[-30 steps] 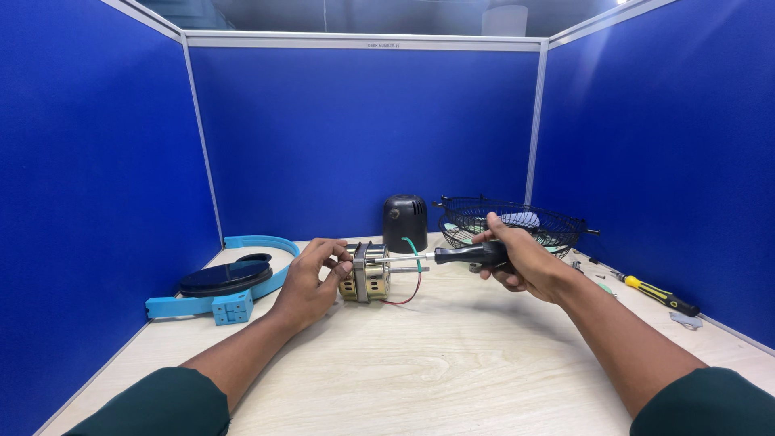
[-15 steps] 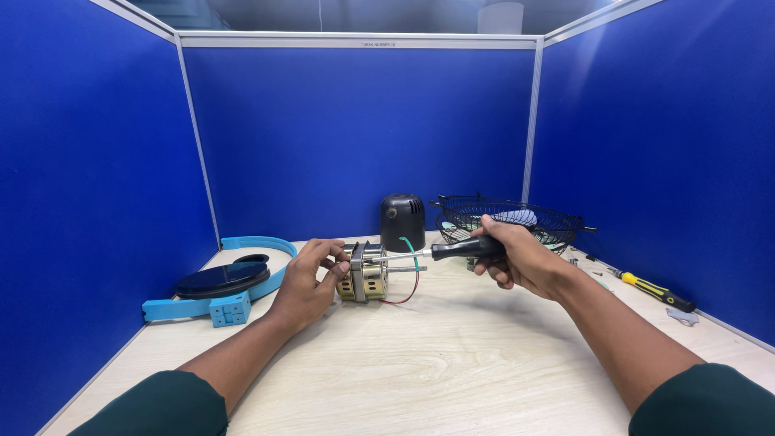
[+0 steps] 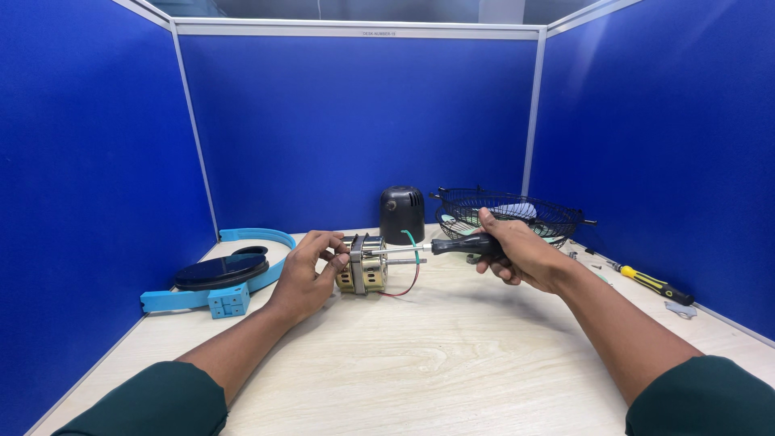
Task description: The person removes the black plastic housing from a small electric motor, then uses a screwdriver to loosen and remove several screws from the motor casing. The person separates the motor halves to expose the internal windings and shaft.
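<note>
Driving a screw on the small motor [image 3: 363, 265] at desk centre — left hand [image 3: 303, 274] fingers clamped round its body, right hand [image 3: 517, 254] fisted on the black-handled screwdriver [image 3: 440, 246] — next move likely needs steady axial pressure.

Both arms wear dark green sleeves [image 3: 161, 396] — pushed up, with the cuffs bunched near the elbows. The forearms, the left hand [image 3: 303, 278] and the right hand [image 3: 521, 254] are bare — no gloves, watch or rings show.
</note>
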